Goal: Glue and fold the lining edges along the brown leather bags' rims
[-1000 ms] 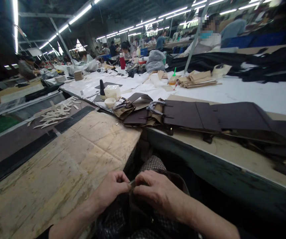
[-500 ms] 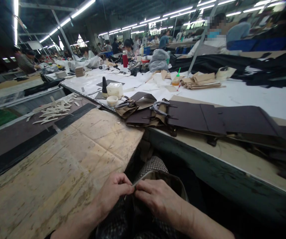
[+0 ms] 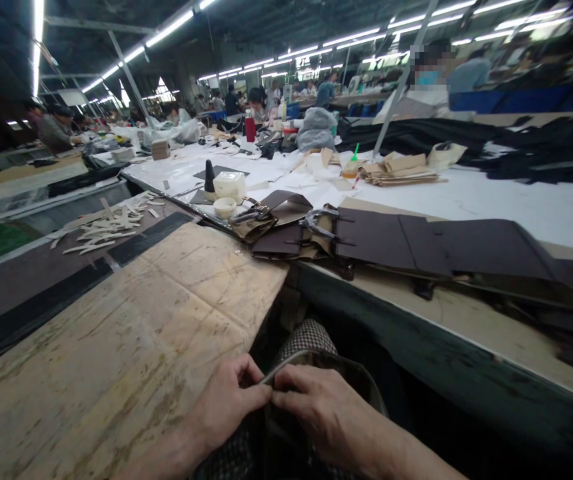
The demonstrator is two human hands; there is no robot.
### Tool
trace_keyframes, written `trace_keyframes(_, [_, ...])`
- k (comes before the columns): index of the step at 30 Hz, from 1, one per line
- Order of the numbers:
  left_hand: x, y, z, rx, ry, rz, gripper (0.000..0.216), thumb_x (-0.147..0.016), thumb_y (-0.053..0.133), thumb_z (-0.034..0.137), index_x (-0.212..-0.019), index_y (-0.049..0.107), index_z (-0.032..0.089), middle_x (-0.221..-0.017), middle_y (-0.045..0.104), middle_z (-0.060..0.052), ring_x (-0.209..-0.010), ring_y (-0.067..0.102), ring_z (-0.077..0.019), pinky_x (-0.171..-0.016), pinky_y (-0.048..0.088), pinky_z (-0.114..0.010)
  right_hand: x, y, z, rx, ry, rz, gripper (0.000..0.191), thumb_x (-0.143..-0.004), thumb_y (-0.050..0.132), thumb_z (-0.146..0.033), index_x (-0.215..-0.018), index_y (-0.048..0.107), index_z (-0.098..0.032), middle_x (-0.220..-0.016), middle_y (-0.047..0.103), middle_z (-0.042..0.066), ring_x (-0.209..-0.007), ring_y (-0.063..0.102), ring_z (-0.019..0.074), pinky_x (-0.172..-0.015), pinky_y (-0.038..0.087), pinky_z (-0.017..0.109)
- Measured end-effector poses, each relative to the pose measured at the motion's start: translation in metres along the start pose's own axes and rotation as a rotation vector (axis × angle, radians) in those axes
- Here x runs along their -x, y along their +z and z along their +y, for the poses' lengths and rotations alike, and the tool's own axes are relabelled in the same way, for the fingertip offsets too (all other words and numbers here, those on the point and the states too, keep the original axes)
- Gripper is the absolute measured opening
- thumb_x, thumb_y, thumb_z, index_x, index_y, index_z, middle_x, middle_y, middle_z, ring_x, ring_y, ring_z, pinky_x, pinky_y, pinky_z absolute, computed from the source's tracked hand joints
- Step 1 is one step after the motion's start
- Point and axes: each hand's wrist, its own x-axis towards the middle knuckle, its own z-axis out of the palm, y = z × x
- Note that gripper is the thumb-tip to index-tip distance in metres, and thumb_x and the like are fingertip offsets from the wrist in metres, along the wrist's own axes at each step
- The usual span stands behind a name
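Head view, watched from my far end: the left hand [image 3: 229,400] and the right hand [image 3: 324,410] meet over the lap, both pinching the edge of a dark piece [image 3: 359,380]. I see the left fingers nearly closed, thumb and forefinger drawn together with the pale rim [image 3: 291,360] between them; the right fingers bend down over the same rim, tips close against the left thumb, and they too have hold of it (what the lower fingers do, tucked under the palm, I cannot tell). The dark piece sits below the counter top, in front of a knee in checked cloth [image 3: 309,335], with its lower part lost in shadow.

Set against a second ago, more of that rim shows: the right hand covered much of it then, and now a pale curve arches clear beyond the knuckles. Half a second ago the arch was already up; since then both hands sit slightly lower in my picture.

On my left is the stained tan counter [image 3: 116,360], with a loose heap of pale strips [image 3: 106,227] beyond it. Ahead to the right, brown bags [image 3: 386,243] lie overlapping, and just past their near end a round cup [image 3: 224,207], a whitish block [image 3: 230,185] and a black cone [image 3: 209,177] stand close together, placed as they were in both earlier frames
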Motion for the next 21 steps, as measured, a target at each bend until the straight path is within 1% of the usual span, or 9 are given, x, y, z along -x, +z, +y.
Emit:
trace_keyframes(2, [0.003, 0.005, 0.002, 0.014, 0.006, 0.006, 0.017, -0.076, 0.069, 0.028, -0.075, 0.057, 0.016, -0.066, 0.058, 0.003, -0.063, 0.051, -0.0124, -0.057, 0.039, -0.022, 0.003, -0.005, -0.001, -0.041, 0.02, 0.027, 0.016, -0.086, 0.054, -0.011, -0.096, 0.063, -0.021, -0.099, 0.064, 0.002, -0.083, 0.06, 0.0161, -0.073, 0.046, 0.028])
trace_keyframes(4, [0.008, 0.009, 0.005, 0.021, 0.007, -0.017, 0.017, -0.076, 0.069, 0.028, -0.078, 0.057, 0.016, -0.069, 0.059, 0.002, -0.065, 0.052, -0.0127, -0.057, 0.04, -0.022, 0.006, -0.009, 0.0, -0.047, 0.051, 0.098, 0.011, -0.089, 0.051, -0.013, -0.091, 0.06, -0.019, -0.096, 0.063, 0.004, -0.081, 0.059, 0.0159, -0.072, 0.046, 0.029])
trace_keyframes(7, [0.015, 0.013, 0.012, -0.005, 0.016, -0.04, 0.016, -0.078, 0.068, 0.027, -0.084, 0.057, 0.017, -0.074, 0.06, 0.002, -0.067, 0.055, -0.0132, -0.058, 0.042, -0.022, 0.009, -0.01, 0.003, -0.012, 0.081, 0.194, 0.01, -0.091, 0.048, -0.014, -0.093, 0.058, -0.018, -0.099, 0.061, 0.007, -0.084, 0.057, 0.0177, -0.073, 0.046, 0.03])
trace_keyframes(10, [0.022, 0.015, 0.015, -0.024, 0.048, 0.011, 0.016, -0.079, 0.068, 0.025, -0.087, 0.056, 0.019, -0.077, 0.062, 0.002, -0.071, 0.058, -0.0141, -0.062, 0.045, -0.022, 0.009, -0.006, 0.006, 0.024, 0.075, 0.207, 0.012, -0.091, 0.053, -0.013, -0.097, 0.06, -0.02, -0.104, 0.062, 0.007, -0.091, 0.056, 0.0197, -0.077, 0.046, 0.032])
trace_keyframes(14, [0.025, 0.017, 0.009, -0.002, 0.079, 0.083, 0.02, -0.077, 0.07, 0.021, -0.089, 0.054, 0.02, -0.085, 0.065, 0.0, -0.08, 0.063, -0.0166, -0.071, 0.049, -0.024, 0.007, 0.001, 0.009, 0.044, 0.061, 0.235, 0.012, -0.091, 0.058, -0.014, -0.098, 0.063, -0.022, -0.102, 0.063, 0.006, -0.091, 0.056, 0.02, -0.078, 0.046, 0.033])
trace_keyframes(17, [0.025, 0.019, 0.005, -0.016, 0.086, 0.115, 0.021, -0.076, 0.071, 0.021, -0.088, 0.054, 0.02, -0.085, 0.064, 0.0, -0.08, 0.063, -0.0167, -0.073, 0.05, -0.025, 0.006, 0.002, 0.011, -0.019, 0.071, 0.259, 0.01, -0.09, 0.061, -0.014, -0.096, 0.063, -0.021, -0.101, 0.062, 0.005, -0.09, 0.057, 0.0192, -0.076, 0.047, 0.031])
trace_keyframes(21, [0.028, 0.02, 0.008, -0.085, 0.093, 0.114, 0.02, -0.077, 0.071, 0.023, -0.087, 0.054, 0.021, -0.085, 0.062, 0.0, -0.081, 0.062, -0.017, -0.073, 0.05, -0.026, 0.003, -0.001, 0.012, -0.118, 0.087, 0.264, 0.007, -0.09, 0.06, -0.014, -0.09, 0.062, -0.021, -0.096, 0.061, 0.004, -0.086, 0.057, 0.0163, -0.071, 0.046, 0.026])
